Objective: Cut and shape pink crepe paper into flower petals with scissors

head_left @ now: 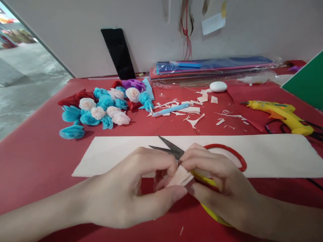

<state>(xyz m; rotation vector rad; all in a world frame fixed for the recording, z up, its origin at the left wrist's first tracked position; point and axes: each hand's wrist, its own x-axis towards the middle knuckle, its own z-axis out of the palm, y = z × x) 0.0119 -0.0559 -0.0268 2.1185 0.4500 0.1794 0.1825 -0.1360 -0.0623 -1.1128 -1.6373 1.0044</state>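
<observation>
Between my two hands is a small folded piece of pale pink crepe paper. My left hand pinches it from the left, with thumb and fingers curled round it. On its upper right edge, the fingertips of my right hand close in a pinch. Scissors with parted blades, one red handle loop and one yellow, appear to lie beneath my right hand, which partly hides them. They rest across a long pale strip on the red tabletop.
Blue, pale pink, red and purple paper flowers cluster at the left. Paper scraps, a light blue stick and a white oval object lie mid-table. A yellow glue gun is right; a phone leans on the wall.
</observation>
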